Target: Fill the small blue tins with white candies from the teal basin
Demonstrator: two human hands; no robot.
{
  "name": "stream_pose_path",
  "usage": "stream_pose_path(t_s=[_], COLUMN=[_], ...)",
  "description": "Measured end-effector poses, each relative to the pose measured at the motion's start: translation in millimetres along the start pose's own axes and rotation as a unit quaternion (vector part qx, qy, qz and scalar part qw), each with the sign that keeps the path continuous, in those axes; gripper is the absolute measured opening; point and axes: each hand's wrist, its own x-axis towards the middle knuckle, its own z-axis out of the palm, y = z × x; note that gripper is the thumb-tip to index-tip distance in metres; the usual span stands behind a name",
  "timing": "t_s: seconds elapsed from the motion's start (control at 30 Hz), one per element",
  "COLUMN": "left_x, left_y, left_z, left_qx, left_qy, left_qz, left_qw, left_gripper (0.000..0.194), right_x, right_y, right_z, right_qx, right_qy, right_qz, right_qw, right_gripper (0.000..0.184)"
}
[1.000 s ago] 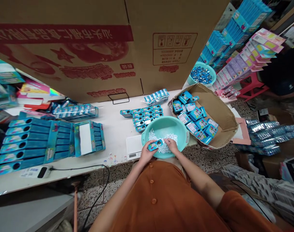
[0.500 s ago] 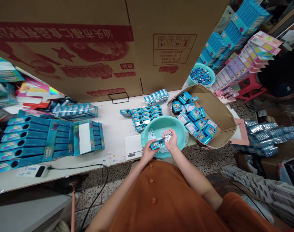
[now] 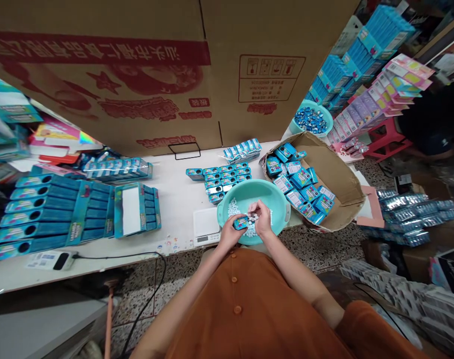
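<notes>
A turquoise plastic basin (image 3: pixel 279 197) stands at the table's front edge, with small white candies (image 3: pixel 233 207) inside. Over its left part my left hand (image 3: pixel 229 233) is closed around a small blue printed box (image 3: pixel 240 222). My right hand (image 3: pixel 262 219), fingers curled, cups several white candies (image 3: pixel 252 218) right beside that box. Behind the basin, small blue boxes (image 3: pixel 227 175) stand in rows. A white digital scale (image 3: pixel 206 223) lies at the basin's left side.
An open cardboard box (image 3: pixel 339 194) holding blue packets sits to the right. Blue display cartons (image 3: pixel 43 209) lie on the left table. A large cardboard carton (image 3: pixel 227 107) walls off the back. Farther right are a basin of blue pieces (image 3: pixel 312 119) and a red stool (image 3: pixel 389 139).
My right hand has turned from palm up to curled inward, bringing the candies toward the box. The blue box in my left hand has shifted and tilted slightly.
</notes>
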Motion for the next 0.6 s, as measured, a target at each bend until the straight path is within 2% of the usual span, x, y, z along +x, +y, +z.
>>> stream_pose_path(t_s=[0.17, 0.33, 0.4, 0.53, 0.6], left_x=[-0.7, 0.9, 0.3, -5.3, -7.8], left_y=[-0.5, -7.5, -7.1, 5.0, 11.9], left_z=[1.5, 5.4, 5.2, -0.3, -3.9], left_qx=[-0.007, -0.049, -0.053, -0.032, -0.016], left_qy=[-0.001, -0.003, -0.003, 0.008, 0.016], left_qz=[-0.006, -0.043, -0.050, -0.037, -0.012], left_qw=[1.000, 0.998, 0.997, 0.999, 1.000], left_gripper=[0.041, 0.044, 0.044, 0.042, 0.043], right_x=[1.9, -0.6, 1.1, 11.5, 17.5], right_y=[1.0, 1.5, 0.4, -2.6, -1.5], right_z=[0.4, 1.8, 1.0, -11.4, -24.6], right_qx=[-0.012, -0.050, -0.037, -0.010, -0.043], right_qy=[0.057, 0.039, 0.060, 0.145, 0.157], right_qz=[0.000, -0.007, -0.004, -0.007, -0.019], right_qw=[0.998, 0.998, 0.997, 0.989, 0.986], right_gripper=[0.037, 0.036, 0.036, 0.035, 0.035])
